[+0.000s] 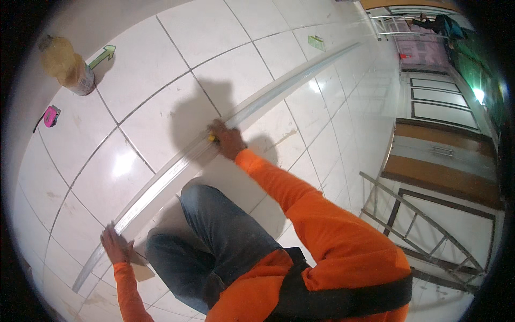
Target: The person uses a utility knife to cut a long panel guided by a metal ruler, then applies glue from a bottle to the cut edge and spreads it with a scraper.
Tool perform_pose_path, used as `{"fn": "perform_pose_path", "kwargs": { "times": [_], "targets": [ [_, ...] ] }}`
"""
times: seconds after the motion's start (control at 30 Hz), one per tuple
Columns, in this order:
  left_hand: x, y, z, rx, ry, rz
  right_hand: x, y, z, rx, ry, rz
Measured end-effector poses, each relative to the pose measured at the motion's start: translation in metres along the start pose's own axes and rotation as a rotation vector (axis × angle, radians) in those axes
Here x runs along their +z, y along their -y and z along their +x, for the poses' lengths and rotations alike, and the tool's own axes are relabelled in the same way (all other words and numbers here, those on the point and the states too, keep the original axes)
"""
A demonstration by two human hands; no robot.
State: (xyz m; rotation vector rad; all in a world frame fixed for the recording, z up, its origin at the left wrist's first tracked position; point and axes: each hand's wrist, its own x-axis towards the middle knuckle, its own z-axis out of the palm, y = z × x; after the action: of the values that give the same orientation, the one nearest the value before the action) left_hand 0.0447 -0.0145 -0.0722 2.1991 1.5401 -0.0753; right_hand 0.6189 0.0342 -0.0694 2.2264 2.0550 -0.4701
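A long, narrow silvery strip (247, 110), like a metal profile, lies diagonally across the tiled floor in front of my knees. Near its close end, my left hand (115, 246) straddles the strip, fingers on one side and thumb on the other. Farther along, my right hand (228, 140) is closed against the strip. A small yellow thing (212, 138) pokes out at its fingertips; most of it is hidden, so its kind does not show. A brownish flat piece (142, 271) lies on the floor beside my left wrist.
By the wall at left stand a large yellowish bottle (61, 58), a green arrow-shaped piece (102, 56) and a pink tape measure (51, 116). Another green piece (316, 43) lies farther off. A metal ladder (424, 231) is at right. Far back, a person (448, 27) is near metal framing.
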Motion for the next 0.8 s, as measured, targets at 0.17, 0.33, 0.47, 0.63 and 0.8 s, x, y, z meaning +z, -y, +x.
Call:
{"fn": "perform_pose_path", "kwargs": {
  "times": [0.17,0.33,0.47,0.63,0.8],
  "targets": [
    [-0.013,0.067,-0.068,-0.255,0.128,0.064,0.019,0.061,-0.026,-0.129,0.072,0.152],
    [-0.005,0.107,-0.084,-0.212,0.081,-0.060,-0.004,0.026,-0.024,-0.032,0.082,0.301],
    [0.017,0.123,-0.087,-0.246,0.010,-0.015,-0.015,0.001,-0.016,-0.139,0.187,0.165],
    [0.017,0.126,-0.087,-0.332,0.059,-0.017,-0.033,0.011,-0.008,-0.151,0.273,0.115],
    [-0.010,0.078,-0.073,-0.442,0.224,0.158,-0.018,0.001,-0.009,-0.171,0.189,0.172]
  ]
}}
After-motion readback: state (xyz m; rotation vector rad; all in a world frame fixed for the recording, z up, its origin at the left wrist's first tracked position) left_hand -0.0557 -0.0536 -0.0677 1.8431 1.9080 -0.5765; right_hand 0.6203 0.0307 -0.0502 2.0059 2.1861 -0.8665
